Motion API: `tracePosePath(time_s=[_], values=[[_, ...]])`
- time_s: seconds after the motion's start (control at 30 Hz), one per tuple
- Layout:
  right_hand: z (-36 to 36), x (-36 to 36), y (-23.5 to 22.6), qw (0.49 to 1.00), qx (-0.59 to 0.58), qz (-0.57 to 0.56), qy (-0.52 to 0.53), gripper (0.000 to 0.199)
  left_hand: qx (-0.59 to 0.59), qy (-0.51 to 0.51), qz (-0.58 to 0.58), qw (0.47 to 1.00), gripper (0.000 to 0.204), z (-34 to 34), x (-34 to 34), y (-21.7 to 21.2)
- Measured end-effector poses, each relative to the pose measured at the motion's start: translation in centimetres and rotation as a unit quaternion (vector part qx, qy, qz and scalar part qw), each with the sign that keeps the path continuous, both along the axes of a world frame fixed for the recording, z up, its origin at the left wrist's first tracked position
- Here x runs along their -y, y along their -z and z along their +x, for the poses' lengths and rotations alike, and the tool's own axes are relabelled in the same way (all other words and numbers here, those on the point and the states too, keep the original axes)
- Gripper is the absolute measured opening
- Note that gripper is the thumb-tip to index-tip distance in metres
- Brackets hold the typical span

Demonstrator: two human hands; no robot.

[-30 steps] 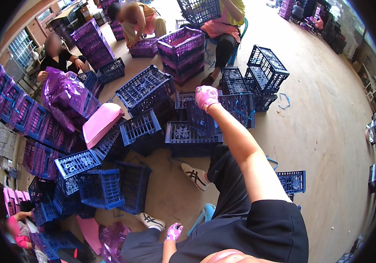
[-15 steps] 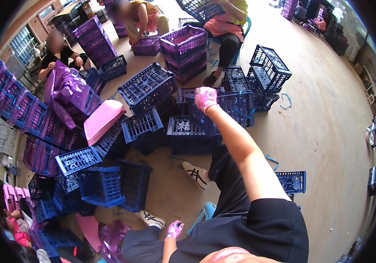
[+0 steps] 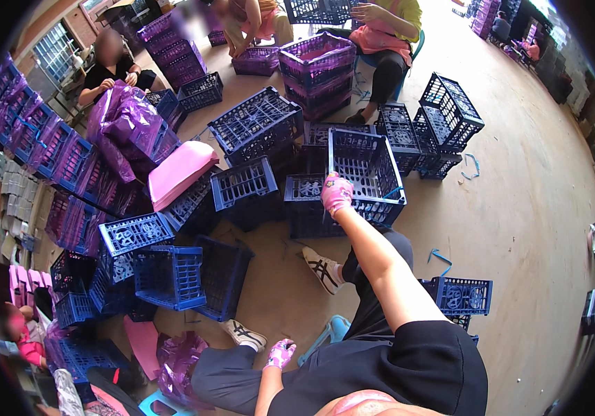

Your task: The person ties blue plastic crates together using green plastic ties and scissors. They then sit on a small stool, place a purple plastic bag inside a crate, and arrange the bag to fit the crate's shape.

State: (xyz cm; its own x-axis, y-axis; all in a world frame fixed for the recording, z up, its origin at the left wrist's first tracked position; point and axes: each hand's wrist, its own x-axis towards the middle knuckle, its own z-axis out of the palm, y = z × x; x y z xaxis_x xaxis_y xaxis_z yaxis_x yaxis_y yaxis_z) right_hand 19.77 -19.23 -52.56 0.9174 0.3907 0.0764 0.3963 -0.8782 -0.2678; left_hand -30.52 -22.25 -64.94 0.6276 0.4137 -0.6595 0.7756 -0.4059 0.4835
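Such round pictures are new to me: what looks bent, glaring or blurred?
In the head view, straight edges curve near the rim; the pale brown floor whitens toward the top; blur hides the black-shirted co-worker's head; the pink-gloved right hand looks clearer.

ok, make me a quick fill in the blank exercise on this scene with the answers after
The right hand grips the edge of an open crate coloured ____.
The left hand is covered by a patterned ____.
The shiny crumpled film beyond the pink stack is ____ in colour.

Missing words: blue; glove; purple.
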Motion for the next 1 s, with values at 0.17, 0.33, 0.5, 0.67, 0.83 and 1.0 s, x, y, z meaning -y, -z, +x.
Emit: tracePosePath(time_s=[0.17, 0.33, 0.5, 0.67, 0.83, 1.0], values=[[0.7, 0.1, 1.2, 0.999, -0.026, -0.028, 0.024, 0.021, -0.016, 0.004, -0.017, 1.000, 0.032, 0.8, -0.3, 1.1], [-3.4, 1.0, 2.3, 0.985, -0.147, -0.088, -0.033, 0.079, 0.003, -0.020, -0.007, 1.000, 0.029, 0.5, -0.1, 0.7], [-6.5, 2.0, 3.8, 0.990, -0.085, -0.102, -0.037, 0.077, 0.118, -0.014, -0.015, 0.993, 0.029, 0.3, -0.1, 1.9], [-6.6, 2.6, 4.9, 0.994, -0.082, -0.076, -0.005, 0.075, 0.183, -0.171, -0.094, 0.964, 0.023, 2.9, -3.4, -0.5], [-6.0, 2.7, 6.0, 0.988, -0.038, -0.150, 0.007, 0.074, 0.293, -0.432, -0.300, 0.798, 0.026, 3.7, -6.5, -0.7], [-5.9, 1.6, 5.1, 0.992, -0.058, -0.110, -0.021, 0.071, 0.349, -0.616, -0.366, 0.604, 0.038, 1.4, -10.4, 2.0]])
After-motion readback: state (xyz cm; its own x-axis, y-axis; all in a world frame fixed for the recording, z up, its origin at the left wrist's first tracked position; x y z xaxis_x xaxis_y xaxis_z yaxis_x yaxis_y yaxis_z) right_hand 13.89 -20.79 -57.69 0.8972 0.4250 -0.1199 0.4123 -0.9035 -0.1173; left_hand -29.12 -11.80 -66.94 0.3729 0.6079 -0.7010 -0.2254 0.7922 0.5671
